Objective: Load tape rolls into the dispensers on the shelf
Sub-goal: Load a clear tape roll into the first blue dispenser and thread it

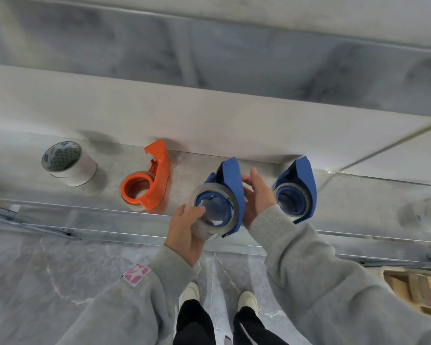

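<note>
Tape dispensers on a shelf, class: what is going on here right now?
A person is fitting a clear tape roll onto a blue dispenser: the left hand grips the roll, the right hand steadies the dispenser. The orange dispenser and second blue dispenser already hold rolls. A white roll stands loose.

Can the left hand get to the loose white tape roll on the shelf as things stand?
Probably not yet: the left hand is gripping the clear roll at the blue dispenser. Otherwise the white roll stands unobstructed, beyond the orange dispenser.
</note>
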